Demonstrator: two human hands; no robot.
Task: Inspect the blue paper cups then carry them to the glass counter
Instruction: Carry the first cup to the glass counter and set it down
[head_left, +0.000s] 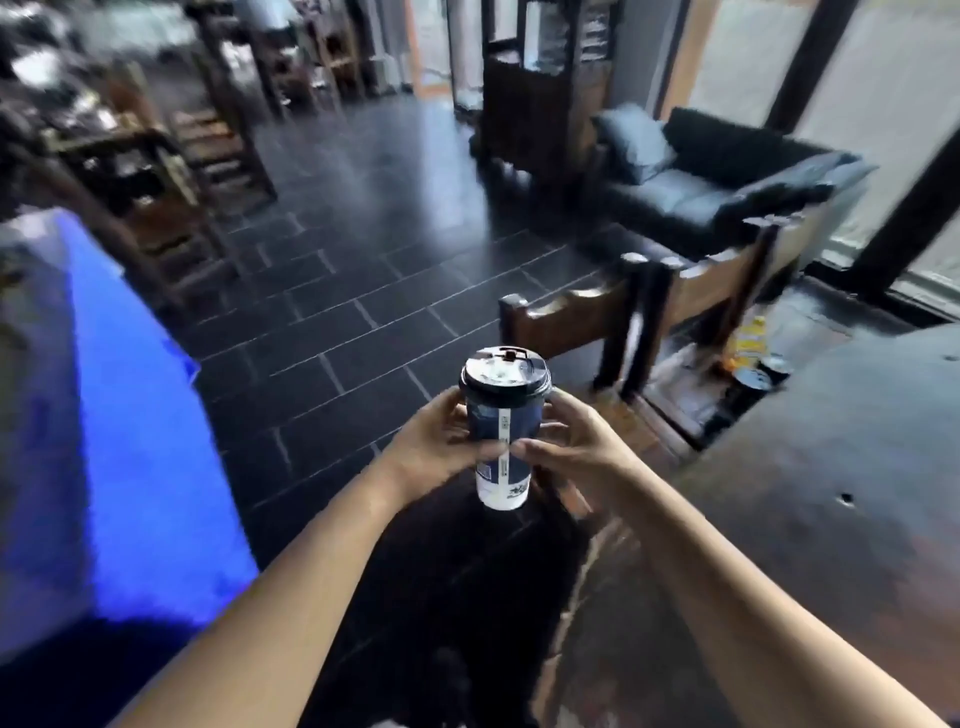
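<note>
In the middle of the head view, out in front of the person's chest, 1 blue paper cup (493, 415) is held in the air over the dark tiled floor (363, 322), not resting on anything. It stands close to upright, its top tipped a little away from the person. A black lid (504, 371) with a pale, shiny top is seated on it. A narrow white strip runs down its side to a white band at the base.

Both hands hold the cup. The left hand (436, 447) wraps it from the left, thumb across the front. The right hand (576, 447) closes on it from the right, and its fingers (558, 402) curl round the far side just under the lid. The 2 thumbs nearly meet on the cup's near face.

To the right, a dark tabletop (831, 467) fills the lower corner. Beyond it stands a black cushioned sofa (727, 192) on a wooden frame, and a yellow packet (748, 340) lies low beside that frame. On the left, a bright blue surface (130, 441) glows (too blurred for me to say what it is). Dark wooden shelves (156, 156) stand behind it.
</note>
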